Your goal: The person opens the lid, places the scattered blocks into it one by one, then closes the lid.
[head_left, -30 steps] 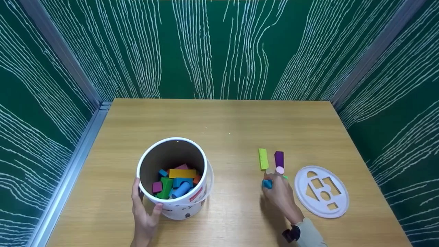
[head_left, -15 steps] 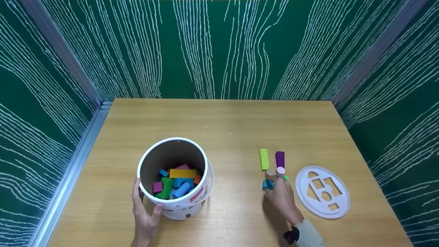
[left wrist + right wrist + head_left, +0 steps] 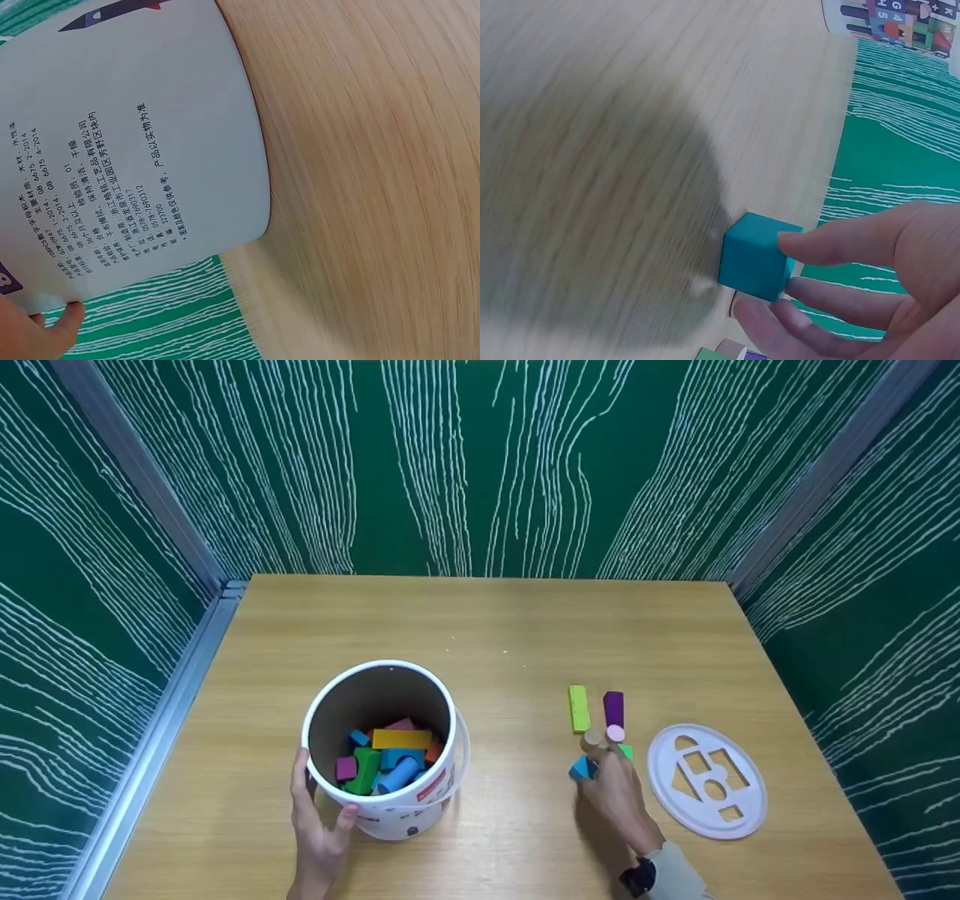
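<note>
My left hand (image 3: 319, 840) holds the side of a white bucket (image 3: 401, 817), thumb on the front and fingers round the left. Inside lie several coloured wooden blocks, among them a yellow block (image 3: 401, 739) and a blue cylinder (image 3: 399, 775). In the left wrist view the bucket's printed wall (image 3: 142, 150) fills the left part. My right hand (image 3: 615, 791) pinches a teal block (image 3: 756, 255) at its edge, low at the table, with thumb and fingers. Near its fingertips stand a natural wood round block (image 3: 592, 737), a pink-topped block (image 3: 615, 733) and a partly covered green block (image 3: 625, 751).
Behind them lie a lime block (image 3: 579, 709) and a purple block (image 3: 613, 709). A white lid (image 3: 675, 746) with shaped holes rests on the table at right. The bucket's handle (image 3: 466, 750) hangs at its right side. Green walls (image 3: 480, 472) enclose the table.
The teal block has shifted slightly toward me and turned, and more of it shows beside my right fingers. My left hand and the bucket stay in place.
</note>
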`<state>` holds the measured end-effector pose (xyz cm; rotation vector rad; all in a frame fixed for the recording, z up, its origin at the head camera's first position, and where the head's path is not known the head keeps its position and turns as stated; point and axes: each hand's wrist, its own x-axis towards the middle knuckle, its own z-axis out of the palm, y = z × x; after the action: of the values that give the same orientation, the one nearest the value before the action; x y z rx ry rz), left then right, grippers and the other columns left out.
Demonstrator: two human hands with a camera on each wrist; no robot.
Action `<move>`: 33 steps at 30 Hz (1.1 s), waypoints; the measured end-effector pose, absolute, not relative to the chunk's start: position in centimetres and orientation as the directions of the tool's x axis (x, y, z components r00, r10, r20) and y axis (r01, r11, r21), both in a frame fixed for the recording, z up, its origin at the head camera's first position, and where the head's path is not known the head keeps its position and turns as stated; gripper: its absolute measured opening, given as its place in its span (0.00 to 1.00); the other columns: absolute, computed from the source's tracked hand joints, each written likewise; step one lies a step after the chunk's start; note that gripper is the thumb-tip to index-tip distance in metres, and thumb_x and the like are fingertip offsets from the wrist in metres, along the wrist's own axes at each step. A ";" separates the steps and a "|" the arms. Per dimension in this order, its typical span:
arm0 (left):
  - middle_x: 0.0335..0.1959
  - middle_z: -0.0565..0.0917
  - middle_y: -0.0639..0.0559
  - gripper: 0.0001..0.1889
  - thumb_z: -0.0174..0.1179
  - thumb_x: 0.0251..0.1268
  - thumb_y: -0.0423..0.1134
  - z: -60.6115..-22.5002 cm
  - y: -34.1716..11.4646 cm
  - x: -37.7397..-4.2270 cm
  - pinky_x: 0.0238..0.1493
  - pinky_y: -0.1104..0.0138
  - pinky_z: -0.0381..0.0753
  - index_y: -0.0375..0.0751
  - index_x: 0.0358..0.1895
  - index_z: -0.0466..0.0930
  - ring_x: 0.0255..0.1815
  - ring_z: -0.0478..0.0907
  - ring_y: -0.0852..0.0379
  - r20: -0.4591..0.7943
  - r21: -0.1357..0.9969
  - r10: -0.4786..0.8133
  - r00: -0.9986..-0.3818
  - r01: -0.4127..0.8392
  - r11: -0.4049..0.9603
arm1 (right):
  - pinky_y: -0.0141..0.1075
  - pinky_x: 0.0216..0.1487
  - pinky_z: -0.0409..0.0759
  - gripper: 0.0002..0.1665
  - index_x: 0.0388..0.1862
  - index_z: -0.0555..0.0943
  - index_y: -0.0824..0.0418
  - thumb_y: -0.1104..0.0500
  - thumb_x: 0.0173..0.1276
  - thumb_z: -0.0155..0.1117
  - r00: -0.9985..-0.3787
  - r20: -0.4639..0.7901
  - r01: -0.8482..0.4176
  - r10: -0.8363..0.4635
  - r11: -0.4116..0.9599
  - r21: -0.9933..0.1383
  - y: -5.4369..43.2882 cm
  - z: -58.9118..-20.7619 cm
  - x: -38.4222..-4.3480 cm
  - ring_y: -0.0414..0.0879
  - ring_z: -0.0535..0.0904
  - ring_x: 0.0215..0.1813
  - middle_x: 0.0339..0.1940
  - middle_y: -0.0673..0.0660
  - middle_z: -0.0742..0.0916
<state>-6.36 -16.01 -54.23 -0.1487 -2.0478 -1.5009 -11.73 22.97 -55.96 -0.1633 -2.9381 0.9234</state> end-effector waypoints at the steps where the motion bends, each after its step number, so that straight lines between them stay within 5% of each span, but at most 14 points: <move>1: 0.73 0.55 0.45 0.45 0.61 0.51 0.35 -54.2 -16.0 -6.4 0.68 0.68 0.56 0.36 0.74 0.48 0.72 0.54 0.54 0.518 0.834 -0.244 -0.820 0.419 0.360 | 0.55 0.48 0.78 0.26 0.51 0.80 0.73 0.72 0.49 0.68 -0.993 0.007 0.093 0.120 0.806 -0.584 23.0 -55.9 -11.7 0.59 0.78 0.47 0.49 0.71 0.81; 7: 0.73 0.55 0.43 0.46 0.62 0.51 0.37 -54.2 -16.0 -6.4 0.69 0.65 0.57 0.36 0.74 0.48 0.72 0.54 0.54 0.521 0.831 -0.243 -0.818 0.423 0.361 | 0.54 0.53 0.76 0.34 0.60 0.74 0.71 0.70 0.51 0.70 -0.990 -0.073 0.137 0.117 0.774 -0.618 22.9 -55.9 -11.8 0.56 0.78 0.49 0.49 0.69 0.82; 12: 0.73 0.55 0.40 0.46 0.62 0.51 0.37 -54.1 -16.1 -6.4 0.69 0.63 0.57 0.36 0.74 0.47 0.72 0.54 0.54 0.515 0.834 -0.245 -0.821 0.414 0.365 | 0.54 0.53 0.76 0.33 0.59 0.74 0.73 0.71 0.51 0.70 -0.985 -0.120 0.171 0.123 0.752 -0.637 22.7 -55.9 -12.0 0.55 0.77 0.48 0.48 0.68 0.82; 21: 0.74 0.54 0.42 0.45 0.60 0.52 0.37 -54.0 -16.0 -6.4 0.69 0.66 0.55 0.43 0.75 0.47 0.72 0.52 0.54 0.472 0.849 -0.258 -0.843 0.356 0.391 | 0.51 0.54 0.76 0.43 0.65 0.67 0.74 0.73 0.47 0.71 -0.990 -0.081 0.141 0.117 0.728 -0.671 22.2 -56.4 -11.8 0.53 0.76 0.48 0.47 0.65 0.82; 29: 0.74 0.54 0.42 0.46 0.61 0.51 0.36 -54.1 -16.0 -6.3 0.69 0.59 0.57 0.38 0.74 0.47 0.72 0.53 0.56 0.493 0.843 -0.249 -0.834 0.388 0.372 | 0.50 0.49 0.79 0.23 0.42 0.75 0.72 0.72 0.46 0.72 -0.996 -0.005 0.066 0.085 0.737 -0.672 22.2 -56.8 -11.7 0.55 0.78 0.46 0.49 0.70 0.81; 33: 0.74 0.53 0.44 0.47 0.61 0.50 0.35 -54.0 -16.0 -6.3 0.68 0.65 0.57 0.39 0.74 0.47 0.72 0.52 0.57 0.483 0.850 -0.249 -0.839 0.381 0.364 | 0.52 0.54 0.76 0.25 0.47 0.77 0.73 0.72 0.47 0.71 -0.995 -0.057 0.101 0.085 0.726 -0.681 22.4 -56.7 -11.8 0.56 0.77 0.51 0.60 0.70 0.76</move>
<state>-6.28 -16.03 -54.05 -0.1141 -2.0827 -1.5074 -11.77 22.35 -56.65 -0.1586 -2.9383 1.1607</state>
